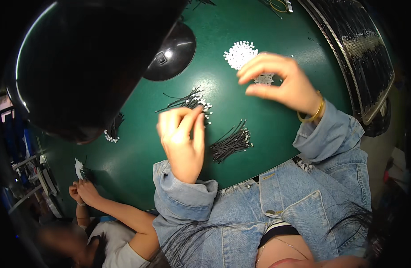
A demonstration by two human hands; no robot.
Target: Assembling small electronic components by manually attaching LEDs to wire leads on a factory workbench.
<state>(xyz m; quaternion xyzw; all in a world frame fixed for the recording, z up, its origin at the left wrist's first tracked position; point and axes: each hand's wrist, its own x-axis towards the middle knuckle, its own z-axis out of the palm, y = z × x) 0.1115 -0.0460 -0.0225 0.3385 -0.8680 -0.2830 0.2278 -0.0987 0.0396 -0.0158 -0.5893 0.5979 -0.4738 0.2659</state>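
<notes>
My left hand (181, 140) is over the near edge of a bundle of short black wires with white connector housings (198, 100). Its thumb and index finger come together in a pinch beside the white ends; what lies between them, if anything, is too small to make out. To the right, my right hand (283, 82) hovers by a heap of small white connector housings (241, 54). Its thumb stands apart from the curved fingers, with nothing visible between them. Nearer to me lies a second bundle of black wires with small metal ends (232, 145).
A round black lamp base (172, 56) and a large dark lamp head (80, 58) take up the upper left of the green table (277, 134). At the right edge is a rack of dark wires (366, 58). On the left, a co-worker's hands (85, 192) handle small white parts (78, 167).
</notes>
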